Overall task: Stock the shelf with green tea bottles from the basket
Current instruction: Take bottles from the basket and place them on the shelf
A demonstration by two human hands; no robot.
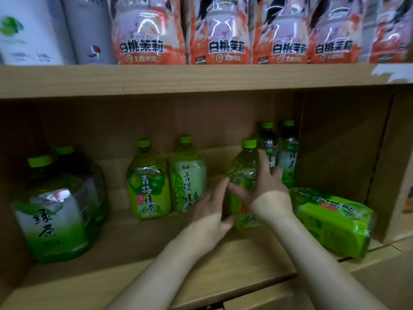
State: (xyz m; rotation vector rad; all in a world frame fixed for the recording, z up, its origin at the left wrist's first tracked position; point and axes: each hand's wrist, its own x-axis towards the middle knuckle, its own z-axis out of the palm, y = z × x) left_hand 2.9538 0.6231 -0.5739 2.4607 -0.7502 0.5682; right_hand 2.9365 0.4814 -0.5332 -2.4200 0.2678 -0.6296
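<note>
A green tea bottle point(242, 166) with a green cap stands on the lower wooden shelf point(223, 265). My right hand point(266, 186) grips its right side, thumb across the front. My left hand point(211, 211) touches its lower left side with spread fingers. Two more green tea bottles point(288, 157) stand behind it at the back right. One green bottle point(333, 218) lies on its side at the right. Two bottles point(148, 184) point(187, 175) stand in the middle, and two large ones point(55, 211) at the left. The basket is out of view.
The upper shelf board point(201, 79) carries orange-labelled peach jasmine bottles point(152, 32) and white bottles point(31, 30). A wooden side panel point(384, 153) closes the compartment on the right.
</note>
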